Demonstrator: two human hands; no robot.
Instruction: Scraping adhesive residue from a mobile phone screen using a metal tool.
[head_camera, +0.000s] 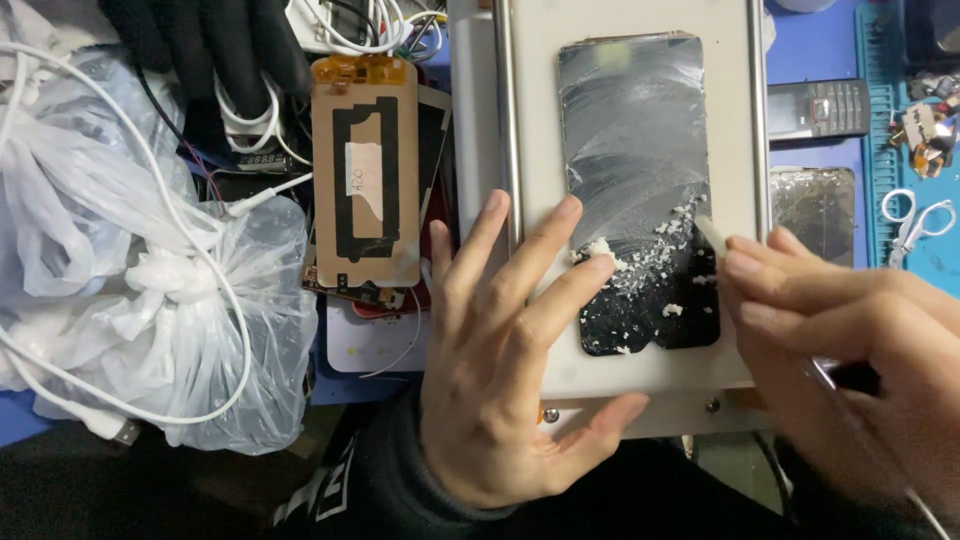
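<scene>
here, left hand (510, 360) open flat on pale plate (640, 375); right hand (850, 340) pinches white scraper (712, 233) over phone screen (635, 150).

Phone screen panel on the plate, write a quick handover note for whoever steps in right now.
Left hand: open, flat, fingertips pinning the phone screen panel on the pale metal plate.
Right hand: shut on a thin scraper tool, white tip at the panel's right edge.
Done: lower part looks scraped dark; white glue crumbs lie there.
Left: upper part looks hazy with residue; crumbs not cleared.
</scene>
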